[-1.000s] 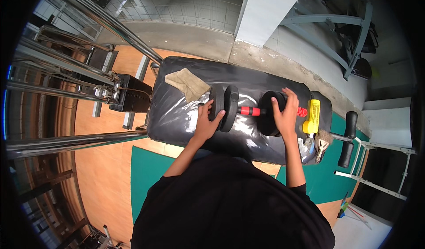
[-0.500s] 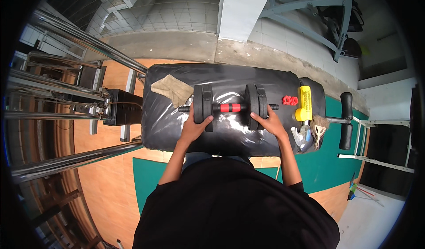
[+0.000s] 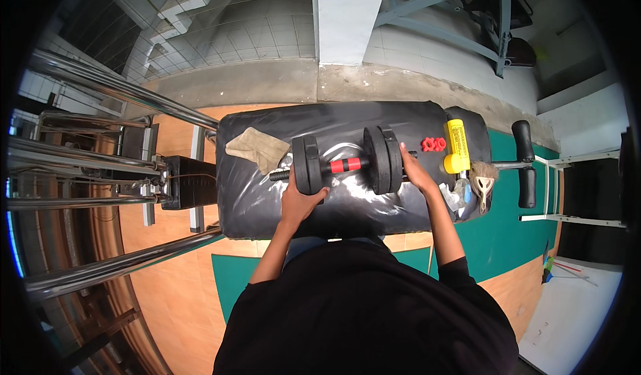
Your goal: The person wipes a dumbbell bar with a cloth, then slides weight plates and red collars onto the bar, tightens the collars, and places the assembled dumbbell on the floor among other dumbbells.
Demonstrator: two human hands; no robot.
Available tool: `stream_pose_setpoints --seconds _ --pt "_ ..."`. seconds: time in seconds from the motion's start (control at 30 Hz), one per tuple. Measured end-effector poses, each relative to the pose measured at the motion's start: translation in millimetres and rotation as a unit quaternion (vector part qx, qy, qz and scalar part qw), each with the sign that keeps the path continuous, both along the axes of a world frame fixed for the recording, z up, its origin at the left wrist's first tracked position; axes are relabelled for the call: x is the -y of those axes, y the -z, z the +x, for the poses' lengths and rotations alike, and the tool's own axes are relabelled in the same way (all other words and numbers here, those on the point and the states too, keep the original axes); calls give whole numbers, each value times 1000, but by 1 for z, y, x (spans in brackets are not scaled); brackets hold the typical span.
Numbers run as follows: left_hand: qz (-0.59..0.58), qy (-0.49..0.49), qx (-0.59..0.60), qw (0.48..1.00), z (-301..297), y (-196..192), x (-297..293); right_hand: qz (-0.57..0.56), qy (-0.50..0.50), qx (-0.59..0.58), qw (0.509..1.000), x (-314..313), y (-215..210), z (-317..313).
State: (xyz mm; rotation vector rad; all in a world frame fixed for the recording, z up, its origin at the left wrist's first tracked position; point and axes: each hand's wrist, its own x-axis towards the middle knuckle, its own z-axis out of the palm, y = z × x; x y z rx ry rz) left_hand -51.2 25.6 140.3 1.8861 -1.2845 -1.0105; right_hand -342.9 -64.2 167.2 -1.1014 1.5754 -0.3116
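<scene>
The dumbbell (image 3: 347,165) lies crosswise on the black padded counter (image 3: 374,205) in front of me, its red-banded bar between two stacks of black plates. My left hand (image 3: 300,198) cups the near edge of the left plates, fingers curled up against them. My right hand (image 3: 412,169) rests on the outer face of the right plates, fingers spread flat rather than closed around anything; the thin end of the bar pokes out just past it.

Just right of the dumbbell sits a small red collar (image 3: 433,144), and beside that a yellow can (image 3: 457,146) lying on its side. A brush with a pale handle (image 3: 482,181) hangs over the counter's right edge. On the left part of the counter a tan cloth (image 3: 257,148) lies crumpled, near the bar's other end. Chrome rails (image 3: 120,88) of a machine run along my left, over orange flooring and a green mat (image 3: 507,221).
</scene>
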Motion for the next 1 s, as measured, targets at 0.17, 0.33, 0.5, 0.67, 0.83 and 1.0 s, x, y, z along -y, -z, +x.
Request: stream_pose_setpoints --seconds 0.17,0.33,0.5,0.67,0.83,1.0 --pt "3 20 42 999 -15 2 6 -43 89 63 993 -10 8 -12" --pt "19 20 33 999 0 6 12 -83 37 16 996 -24 18 12" --pt "33 23 -5 999 9 11 10 -89 15 -97 991 -17 25 24" --pt "-5 33 28 999 3 13 2 -73 25 -12 997 -19 26 14" --pt "24 30 83 996 -9 6 -1 -66 5 29 997 -21 13 -6" --pt "9 5 106 994 -17 8 6 -80 20 31 996 -20 12 -16"
